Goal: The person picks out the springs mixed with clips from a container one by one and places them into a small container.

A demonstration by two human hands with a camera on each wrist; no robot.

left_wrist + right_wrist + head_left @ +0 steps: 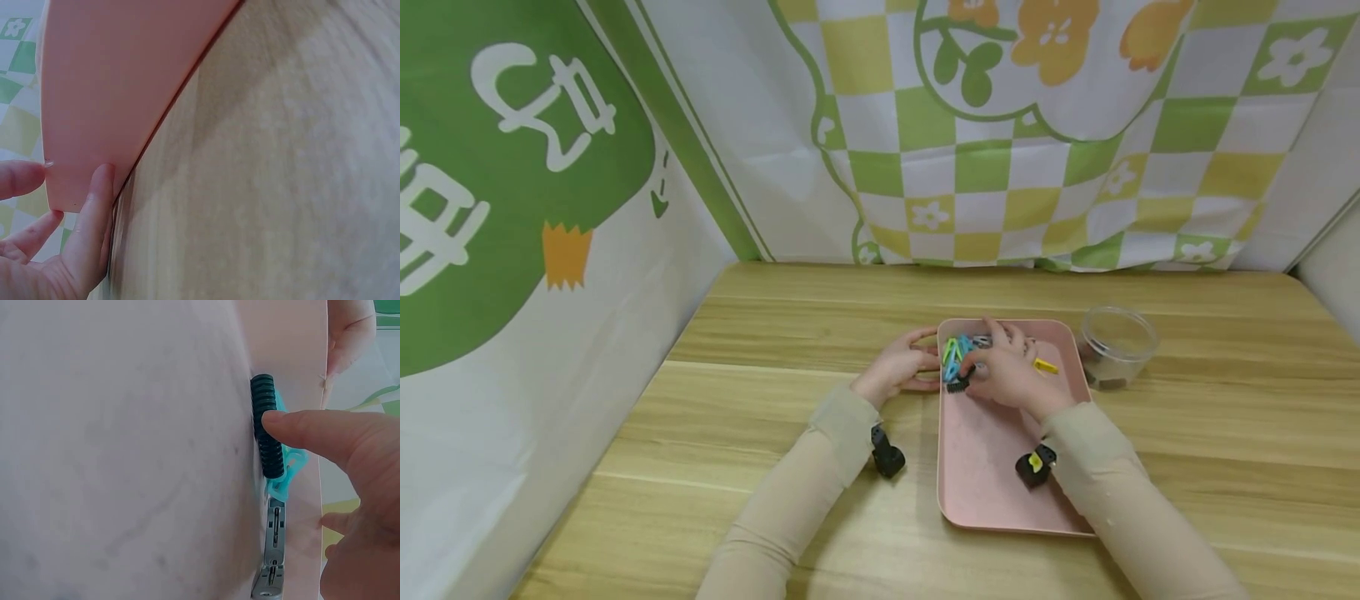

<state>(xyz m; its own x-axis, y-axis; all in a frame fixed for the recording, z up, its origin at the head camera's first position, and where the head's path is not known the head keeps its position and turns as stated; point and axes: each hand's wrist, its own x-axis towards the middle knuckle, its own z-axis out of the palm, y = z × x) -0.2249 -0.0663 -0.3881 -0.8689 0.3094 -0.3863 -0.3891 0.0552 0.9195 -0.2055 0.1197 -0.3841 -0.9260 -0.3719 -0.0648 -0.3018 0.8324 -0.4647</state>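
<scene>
The pink tray [985, 492] holds small clothespins [952, 350] in blue and yellow-green near its far left corner. My right hand [1011, 379] reaches into that end and pinches a black ribbed piece [267, 425], its thumb on the ribs. Behind that piece lies a turquoise clip [290, 467]; a grey clip [274, 531] lies beside them. A yellow clip [1046, 366] is right of the hand. My left hand [898, 367] touches the tray's left side near the far corner, its fingers mostly straight, as the left wrist view shows against the pink wall.
A clear round container [1118, 346] stands on the wooden table [775, 358], just right of the tray, with something dark low inside. A patterned cloth [985, 183] hangs behind the table. Black wrist cameras [887, 454] sit on both sleeves.
</scene>
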